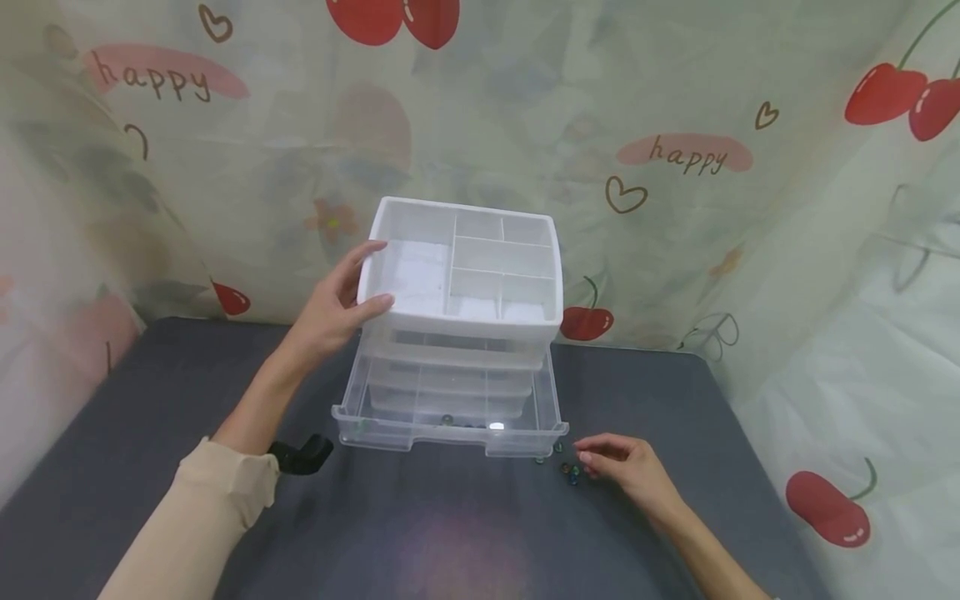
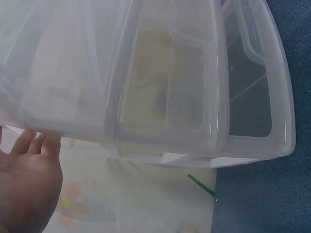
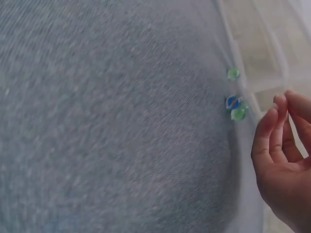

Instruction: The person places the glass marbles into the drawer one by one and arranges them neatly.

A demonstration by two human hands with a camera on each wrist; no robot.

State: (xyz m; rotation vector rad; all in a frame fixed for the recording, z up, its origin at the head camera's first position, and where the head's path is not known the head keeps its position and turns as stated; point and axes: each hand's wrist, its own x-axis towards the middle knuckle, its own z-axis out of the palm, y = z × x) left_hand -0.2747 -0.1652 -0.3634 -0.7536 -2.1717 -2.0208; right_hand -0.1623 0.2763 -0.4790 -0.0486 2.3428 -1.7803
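Note:
My left hand [image 1: 330, 304] grips the left side of a white drawer organizer [image 1: 465, 323], thumb over the rim of its divided top tray. In the left wrist view, the fingers [image 2: 41, 145] lie along the edge beside the translucent drawers [image 2: 165, 92]. The clear bottom drawer [image 1: 450, 435] is pulled out at the front, with a marble [image 1: 447, 420] visible inside. Close to several glass marbles [image 1: 573, 472] on the table is my right hand [image 1: 633, 471], fingers loosely bent. The right wrist view shows its fingertips close together, nothing visible between them, near a blue marble [image 3: 233, 102] and green ones.
A dark grey table [image 1: 465, 517] lies under everything. Behind it hangs a pale cloth [image 1: 510, 117] printed with cherries and hearts, which also covers the sides. A black curved piece [image 1: 303, 456] sticks out at the left wrist.

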